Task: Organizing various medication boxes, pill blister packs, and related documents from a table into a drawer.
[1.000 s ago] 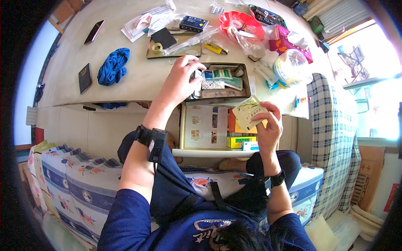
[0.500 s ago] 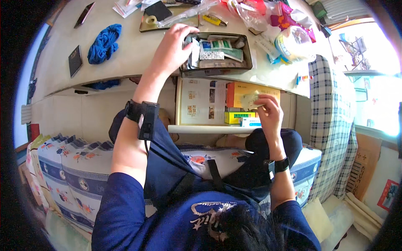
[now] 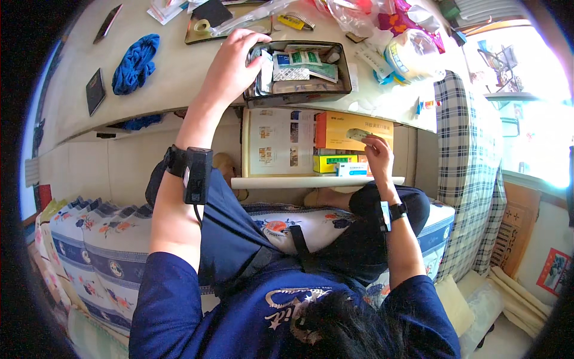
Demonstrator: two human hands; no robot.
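Note:
My left hand [image 3: 230, 69] grips the left end of a dark rectangular box [image 3: 311, 97] near the desk's front edge, its fingers over the rim. White, green and silver packets [image 3: 305, 58] fill the box. Over the open drawer [image 3: 317, 181], my right hand [image 3: 381, 158] pinches a small pale green packet [image 3: 357, 134] between thumb and fingers. Its print is too small to make out. Below it in the drawer lie a large orange box [image 3: 336, 125], a yellow-green carton [image 3: 324, 164] and a small white and blue carton [image 3: 351, 170].
On the desk are a blue knitted bundle [image 3: 136, 64], a dark flat case [image 3: 95, 91], a tape roll [image 3: 202, 26], a yellow tube [image 3: 293, 22] and a clear plastic tub [image 3: 412, 55]. A checked cloth [image 3: 463, 149] hangs at the right.
The pale green packet has tilted and now shows a narrower face, still in my right hand. My left hand stays on the dark box. The whole view has shifted slightly.

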